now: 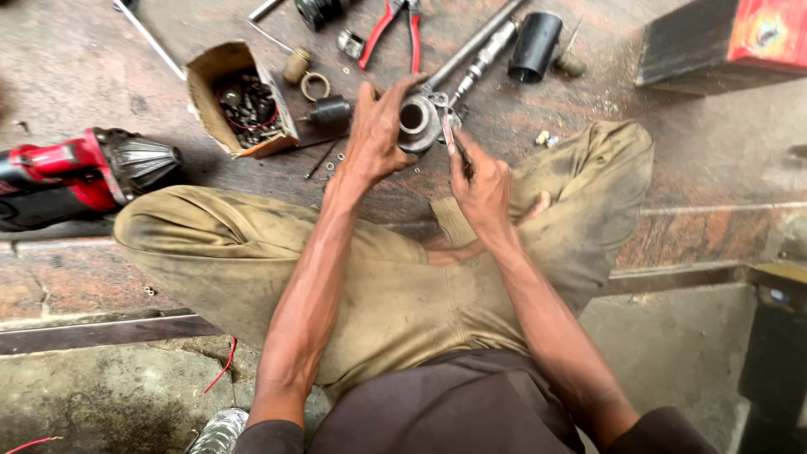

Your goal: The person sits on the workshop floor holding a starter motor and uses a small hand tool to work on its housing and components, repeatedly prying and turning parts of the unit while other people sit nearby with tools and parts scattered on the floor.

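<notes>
My left hand (375, 130) grips a round grey metal housing (418, 122) with a hollow centre, held above the stone floor. My right hand (479, 181) holds a thin metal tool (449, 134) whose tip touches the housing's right edge. Both hands are over my crossed legs in dirty khaki trousers (252, 252).
A torn cardboard box (239, 97) of small dark parts lies at the upper left. Red-handled pliers (395, 29), a long metal shaft (479, 42), a black cylinder (535, 46) and small rings lie beyond the hands. A red power tool (80, 172) rests at the left. A red box (769, 34) is at the upper right.
</notes>
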